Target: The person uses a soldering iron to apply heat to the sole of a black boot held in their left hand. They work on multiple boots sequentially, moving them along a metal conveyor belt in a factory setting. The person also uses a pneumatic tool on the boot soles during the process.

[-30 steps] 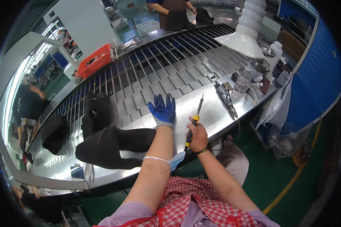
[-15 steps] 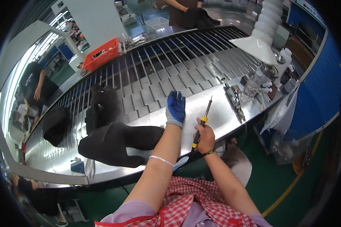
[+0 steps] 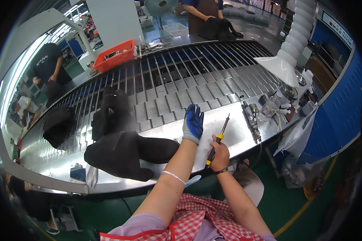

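Observation:
My left hand (image 3: pixel 193 123), in a blue-palmed grey glove, hovers over the bright metal edge of the workbench (image 3: pixel 240 130). Its fingers stretch forward and it holds nothing. Just right of it, my bare right hand (image 3: pixel 220 156) is wrapped round the black-and-yellow handle of a soldering iron (image 3: pixel 220 138). The iron's thin metal tip points up and away, apart from any other thing. Left of my forearm lies a large black boot-shaped piece (image 3: pixel 112 154). A second black piece (image 3: pixel 108 114) stands behind it, with a third (image 3: pixel 58 124) farther left.
Metal slats and rods form a conveyor (image 3: pixel 177 96) beyond the bench edge. A pen-like air tool (image 3: pixel 251 120) and a clear bottle (image 3: pixel 269 106) lie to the right, under a white extraction hose (image 3: pixel 295 40). An orange basket (image 3: pixel 113 55) stands at the back left. Co-workers (image 3: pixel 203 18) are across the line.
The view has tilted, so the bench and both hands appear slightly lower. My right hand keeps its grip on the soldering iron, and my left hand stays stretched out beside it.

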`<state>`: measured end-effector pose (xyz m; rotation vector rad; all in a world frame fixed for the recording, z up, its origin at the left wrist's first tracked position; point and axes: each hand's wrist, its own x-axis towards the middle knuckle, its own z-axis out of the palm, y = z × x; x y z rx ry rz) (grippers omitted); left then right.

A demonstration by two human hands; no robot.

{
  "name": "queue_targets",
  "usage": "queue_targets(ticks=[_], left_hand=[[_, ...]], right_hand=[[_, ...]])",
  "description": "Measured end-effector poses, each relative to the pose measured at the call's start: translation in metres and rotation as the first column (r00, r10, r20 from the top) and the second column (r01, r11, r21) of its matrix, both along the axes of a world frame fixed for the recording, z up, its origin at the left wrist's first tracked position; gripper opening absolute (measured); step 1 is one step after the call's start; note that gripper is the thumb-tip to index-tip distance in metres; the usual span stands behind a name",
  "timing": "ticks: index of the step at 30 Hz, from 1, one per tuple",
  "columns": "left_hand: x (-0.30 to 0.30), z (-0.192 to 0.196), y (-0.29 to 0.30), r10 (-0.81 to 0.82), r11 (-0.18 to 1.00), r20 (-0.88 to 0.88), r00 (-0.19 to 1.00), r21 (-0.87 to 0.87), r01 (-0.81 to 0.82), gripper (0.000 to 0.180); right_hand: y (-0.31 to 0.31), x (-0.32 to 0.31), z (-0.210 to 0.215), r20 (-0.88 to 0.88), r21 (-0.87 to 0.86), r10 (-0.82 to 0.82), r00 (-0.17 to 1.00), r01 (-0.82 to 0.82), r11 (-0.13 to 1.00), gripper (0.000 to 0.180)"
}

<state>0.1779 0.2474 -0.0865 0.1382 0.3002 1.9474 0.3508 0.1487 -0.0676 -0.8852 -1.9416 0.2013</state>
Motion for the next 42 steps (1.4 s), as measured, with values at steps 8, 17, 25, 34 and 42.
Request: queue_targets(ticks=[8,17,25,34,42], left_hand=[[0.004,0.001,-0.003,0.001,0.999,-0.092,0.996,0.032,0.002,0.040],[0.004,0.009,-0.003,-0.031,0.998,-0.036,0.999,-0.047,0.029,0.041],[0.004,0.004,0.001,-0.038,0.998,-0.084,0.996,-0.055,0.033,0.040],[-0.001,0.004,-0.003,-0.083,0.996,-0.250,0.965,-0.062,0.070,0.039],[0.023,0.067,-0.077,0.035,0.921,-0.009,0.999,-0.387,-0.036,0.040]], right_hand=[[0.000,0.001,-0.002,0.028,-0.035,-0.012,1.000,0.013,0.999,0.039],[-0.002,0.001,0.001,-0.001,-0.007,-0.012,1.000,0.012,1.000,0.037],[-0.003,0.002,0.001,0.018,-0.015,-0.019,1.000,0.019,1.000,0.036],[-0.004,-0.004,0.007,-0.002,0.006,-0.028,1.000,0.028,1.000,0.037],[-0.004,0.006,-0.002,0.076,-0.050,-0.059,0.995,0.063,0.997,0.038]])
